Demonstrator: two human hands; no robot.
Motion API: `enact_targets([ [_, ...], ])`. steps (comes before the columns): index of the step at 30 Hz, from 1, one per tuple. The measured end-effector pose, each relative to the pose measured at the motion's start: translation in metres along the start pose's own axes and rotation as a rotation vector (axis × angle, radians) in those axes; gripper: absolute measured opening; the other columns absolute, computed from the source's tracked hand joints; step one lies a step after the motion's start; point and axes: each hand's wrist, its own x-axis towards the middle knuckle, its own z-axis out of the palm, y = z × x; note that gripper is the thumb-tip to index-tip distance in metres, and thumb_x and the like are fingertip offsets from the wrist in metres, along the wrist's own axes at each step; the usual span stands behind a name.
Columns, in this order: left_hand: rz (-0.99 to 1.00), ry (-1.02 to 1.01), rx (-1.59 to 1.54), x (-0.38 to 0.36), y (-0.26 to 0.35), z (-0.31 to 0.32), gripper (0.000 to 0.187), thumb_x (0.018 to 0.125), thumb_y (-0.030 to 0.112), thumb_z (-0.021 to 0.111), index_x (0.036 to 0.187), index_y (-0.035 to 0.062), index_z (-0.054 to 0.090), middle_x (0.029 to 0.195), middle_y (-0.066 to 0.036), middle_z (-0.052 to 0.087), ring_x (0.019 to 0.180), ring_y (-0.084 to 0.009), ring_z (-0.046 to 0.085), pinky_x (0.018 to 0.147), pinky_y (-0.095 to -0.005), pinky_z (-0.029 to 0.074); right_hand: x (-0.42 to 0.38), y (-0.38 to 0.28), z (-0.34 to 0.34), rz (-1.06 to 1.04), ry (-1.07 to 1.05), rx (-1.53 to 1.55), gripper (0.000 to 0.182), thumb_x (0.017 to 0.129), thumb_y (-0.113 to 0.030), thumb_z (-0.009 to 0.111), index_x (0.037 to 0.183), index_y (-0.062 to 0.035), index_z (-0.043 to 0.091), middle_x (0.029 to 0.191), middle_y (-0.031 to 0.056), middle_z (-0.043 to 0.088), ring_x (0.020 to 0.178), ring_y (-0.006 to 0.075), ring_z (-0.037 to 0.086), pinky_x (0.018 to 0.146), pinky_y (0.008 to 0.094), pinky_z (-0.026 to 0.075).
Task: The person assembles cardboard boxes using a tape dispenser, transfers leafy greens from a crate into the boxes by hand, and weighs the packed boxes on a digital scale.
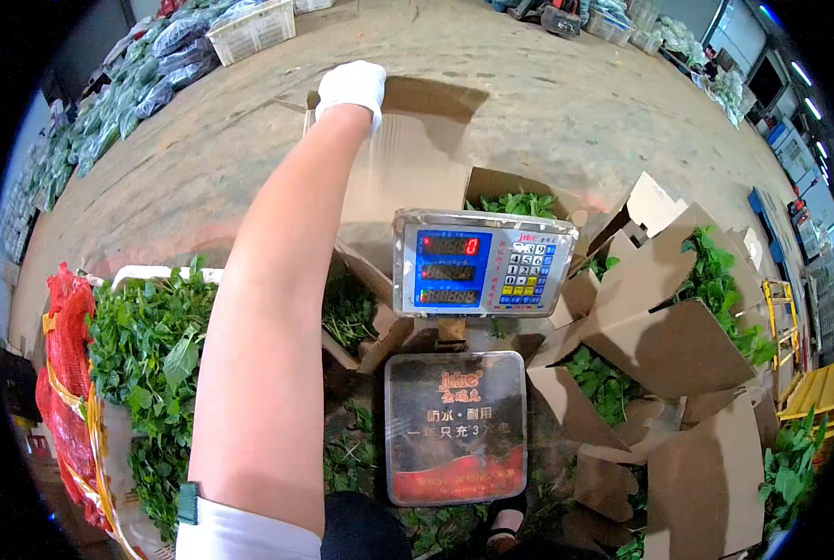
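My left hand [352, 86], in a white glove, reaches far forward with its fingers closed on the edge of a brown cardboard box [400, 173], whose lower part looks smeared by motion. My right hand is out of view. Below the box stands a digital scale, its display panel [481, 264] lit with red digits and its flat platform [455, 425] bare. Left of my forearm, leafy greens [146, 345] fill a white crate [155, 273]. Another open box of greens [350, 313] sits partly behind my forearm.
Several open cardboard boxes [669, 345] holding greens crowd the right side. A red mesh sack [67, 373] hangs at the left crate. Bagged produce [169, 56] and a white basket [252, 31] stand at the back left. Loose leaves lie around the scale.
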Motion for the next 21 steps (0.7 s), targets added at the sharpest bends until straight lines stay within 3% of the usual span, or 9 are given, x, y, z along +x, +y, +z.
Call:
enact_targets([
  [2,-0.005,0.009,-0.002,0.006,-0.002,0.013,0.022,0.078,0.010,0.045,0.090,0.0080,0.063,0.098,-0.015,0.060,0.091,-0.0314,0.058,0.077,-0.0395,0.047,-0.010,-0.025,0.008,0.015,-0.002,0.039,0.035,0.072,-0.005,0.061,0.104,0.0055,0.055,0.092,0.0085,0.059,0.076,0.0178,0.051,0.069,0.0301,0.042],
  [4,-0.013,0.022,-0.007,0.003,0.000,0.028,0.021,0.077,0.010,0.045,0.088,0.0081,0.063,0.096,-0.015,0.060,0.089,-0.0313,0.058,0.075,-0.0397,0.047,-0.021,-0.057,0.018,0.163,-0.017,0.086,0.037,0.072,-0.006,0.061,0.107,0.0053,0.054,0.094,0.0083,0.059,0.077,0.0188,0.052,0.070,0.0310,0.043],
  [6,-0.049,0.075,-0.102,-0.009,0.009,0.044,0.018,0.073,0.004,0.053,0.085,0.0085,0.066,0.094,-0.014,0.062,0.085,-0.0290,0.061,0.071,-0.0372,0.049,-0.015,-0.045,0.013,0.149,-0.006,0.031,0.037,0.072,-0.006,0.061,0.107,0.0056,0.054,0.094,0.0085,0.059,0.077,0.0192,0.052,0.070,0.0312,0.043],
  [10,-0.046,-0.117,-0.109,-0.057,0.028,0.094,0.017,0.074,0.006,0.053,0.085,0.0069,0.066,0.093,-0.014,0.062,0.085,-0.0275,0.061,0.072,-0.0368,0.050,-0.028,-0.066,0.027,0.140,0.031,0.075,0.037,0.072,-0.007,0.061,0.106,0.0067,0.054,0.094,0.0097,0.060,0.077,0.0194,0.052,0.070,0.0312,0.043],
  [14,-0.070,-0.393,-0.179,-0.092,0.032,0.137,0.020,0.074,0.008,0.054,0.090,0.0072,0.065,0.097,-0.014,0.061,0.090,-0.0271,0.060,0.075,-0.0352,0.049,-0.013,-0.023,0.003,0.017,0.003,-0.126,0.036,0.072,-0.006,0.060,0.105,0.0068,0.055,0.093,0.0102,0.060,0.077,0.0198,0.052,0.071,0.0310,0.043],
  [20,0.058,-0.485,-0.079,-0.104,0.019,0.120,0.022,0.074,0.007,0.052,0.092,0.0062,0.064,0.101,-0.014,0.060,0.092,-0.0270,0.059,0.076,-0.0352,0.048,-0.006,-0.015,-0.001,-0.060,-0.007,-0.176,0.034,0.072,-0.006,0.060,0.104,0.0063,0.055,0.092,0.0096,0.061,0.078,0.0196,0.052,0.071,0.0308,0.043],
  [21,0.079,-0.494,-0.081,-0.107,0.014,0.114,0.023,0.076,0.013,0.049,0.091,0.0027,0.064,0.099,-0.017,0.059,0.091,-0.0300,0.059,0.076,-0.0367,0.048,-0.005,-0.014,-0.001,-0.028,-0.010,-0.126,0.035,0.073,-0.007,0.060,0.105,0.0059,0.055,0.093,0.0096,0.061,0.079,0.0194,0.053,0.072,0.0310,0.043],
])
